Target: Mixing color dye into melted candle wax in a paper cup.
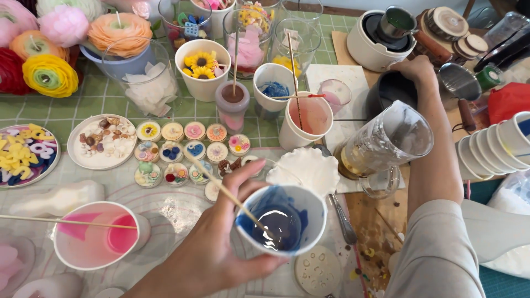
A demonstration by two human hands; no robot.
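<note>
Nearest: left hand wrapped around white paper cup with blue liquid inside, fingers curled on the cup's left wall, thumb and forefinger also pinching thin wooden stick that dips into the blue. Cup held tilted toward camera, just above the surface, low centre of frame. Likely light, thin-walled, easy to crush; liquid would slosh, so best gripped around mid wall, not rim; blue smears on inner wall suggest slippery if touched there. Left of it: pink-filled cup with another stick lying across. Right of it: metal spoon, round white mould disc. Further back: white shell-shaped dish, small round decorated pieces in rows, plate of shells, plate of yellow letter shapes. Right side: glass pitcher with clear contents, stack of white cups. Right hand stretched far back, resting on the rim of dark pot; grip on it hidden, cannot tell if closed. Farthest: coral-filled cup, sunflower cup, glass jars, flower-shaped candles, white warmer.
</note>
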